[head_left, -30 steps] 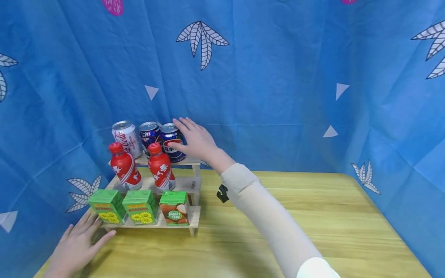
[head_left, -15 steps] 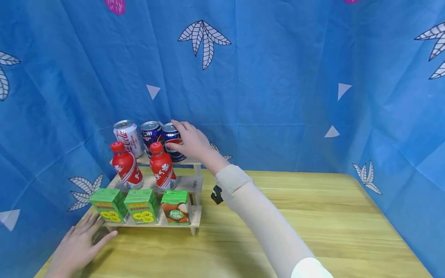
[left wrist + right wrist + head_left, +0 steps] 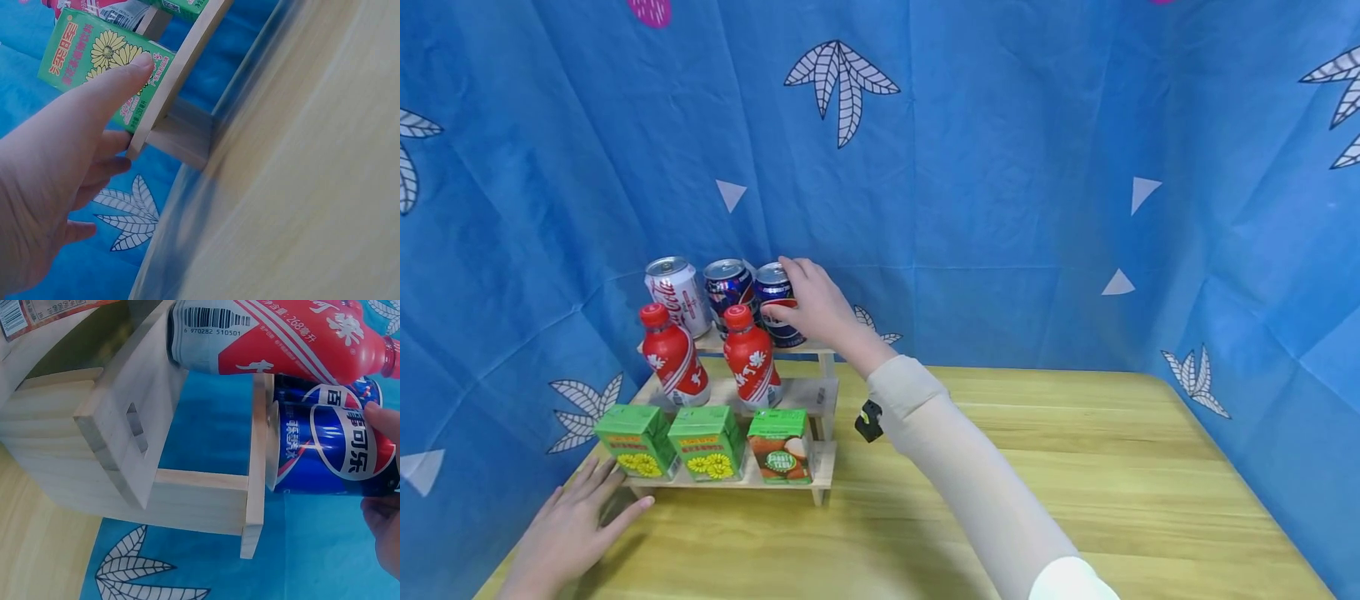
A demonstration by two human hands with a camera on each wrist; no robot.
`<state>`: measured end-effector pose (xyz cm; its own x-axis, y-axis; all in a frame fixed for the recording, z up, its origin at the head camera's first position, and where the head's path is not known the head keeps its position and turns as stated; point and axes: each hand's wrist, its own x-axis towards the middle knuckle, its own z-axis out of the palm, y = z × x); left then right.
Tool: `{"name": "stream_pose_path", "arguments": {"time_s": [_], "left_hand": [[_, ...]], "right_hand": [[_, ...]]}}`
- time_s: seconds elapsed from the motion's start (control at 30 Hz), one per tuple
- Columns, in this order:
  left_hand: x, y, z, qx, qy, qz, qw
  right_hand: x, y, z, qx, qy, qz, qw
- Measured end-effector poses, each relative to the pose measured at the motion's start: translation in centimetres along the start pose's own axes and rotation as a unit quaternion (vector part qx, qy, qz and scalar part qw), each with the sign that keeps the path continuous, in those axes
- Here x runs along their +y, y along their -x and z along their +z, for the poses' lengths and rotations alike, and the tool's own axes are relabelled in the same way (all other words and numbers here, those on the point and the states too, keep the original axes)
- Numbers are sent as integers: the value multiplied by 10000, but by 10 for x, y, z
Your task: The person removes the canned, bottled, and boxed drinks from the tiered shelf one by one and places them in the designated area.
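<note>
At the right end of the rack's top shelf, my right hand (image 3: pixel 820 310) holds a blue Pepsi can (image 3: pixel 780 310) between thumb and fingers. The right wrist view shows the thumb on the can's side and its base close to the shelf; I cannot tell whether they touch. Beside it stand another blue can (image 3: pixel 727 287) and a white Coca-Cola can (image 3: pixel 679 296). My left hand (image 3: pixel 568 525) lies at the left end of the wooden rack (image 3: pixel 730 486), fingers spread. In the left wrist view its fingertips reach the bottom shelf's end, near a green drink carton (image 3: pixel 94 62).
Two red bottles (image 3: pixel 674 358) stand on the middle shelf, with a gap between them. Three green cartons (image 3: pixel 706 446) line the bottom shelf. A small black object (image 3: pixel 869 422) shows beside the right forearm. Blue cloth (image 3: pixel 985 167) hangs behind the wooden table (image 3: pixel 1075 467).
My right hand has closed in on the right-hand Pepsi can. That can has shifted slightly right, widening its gap from the other blue can. The left hand stays in place.
</note>
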<state>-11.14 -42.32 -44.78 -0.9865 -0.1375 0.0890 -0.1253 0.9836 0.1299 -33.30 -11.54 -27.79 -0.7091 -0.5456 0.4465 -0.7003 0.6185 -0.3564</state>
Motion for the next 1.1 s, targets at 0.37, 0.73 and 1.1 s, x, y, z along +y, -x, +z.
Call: {"name": "stream_pose_path", "arguments": {"time_s": [0.37, 0.73, 1.1], "left_hand": [[-1, -1, -1, -42, -52, 18, 10000], [-5, -2, 1, -28, -84, 62, 9999], [-7, -3, 4, -41, -79, 82, 9999]], "right_hand": [[18, 14, -18, 132, -200, 49, 9997], [34, 37, -36, 433, -239, 6, 9988], [45, 61, -54, 617, -109, -122, 9980]]}}
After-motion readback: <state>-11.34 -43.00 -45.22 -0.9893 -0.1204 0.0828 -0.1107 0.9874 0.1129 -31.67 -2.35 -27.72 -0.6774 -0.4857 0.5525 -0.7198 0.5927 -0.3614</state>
